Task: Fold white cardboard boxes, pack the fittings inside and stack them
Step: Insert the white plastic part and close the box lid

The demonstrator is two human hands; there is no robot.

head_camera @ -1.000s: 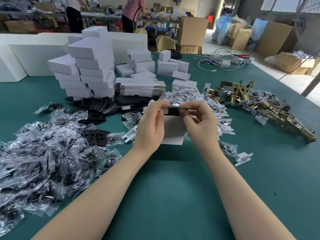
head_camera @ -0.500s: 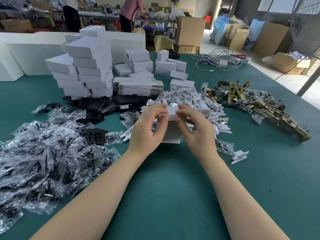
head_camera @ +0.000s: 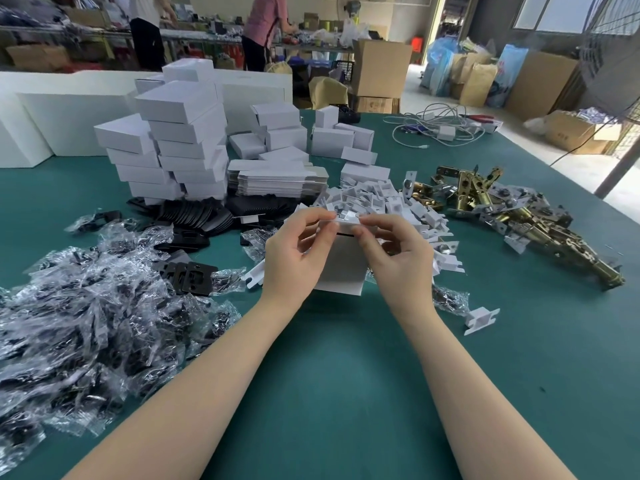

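Head view: box (head_camera: pixel 341 268) upright on green table (head_camera: pixel 346 393), between left hand (head_camera: pixel 294 258) and right hand (head_camera: pixel 398 265). Both pinching its top flap (head_camera: pixel 346 219), fingertips narrow. Thin white card, probably light, stiff along creases, easily dented; best held at flap edges. Behind: stack (head_camera: pixel 180 143) of matte finished boxes; crinkly clear bags (head_camera: pixel 86 306); brass latches (head_camera: pixel 502 216), hard and shiny.

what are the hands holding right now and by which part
Both hands hold one white cardboard box standing on the green table. The left hand and right hand pinch its top flap, one at each end.
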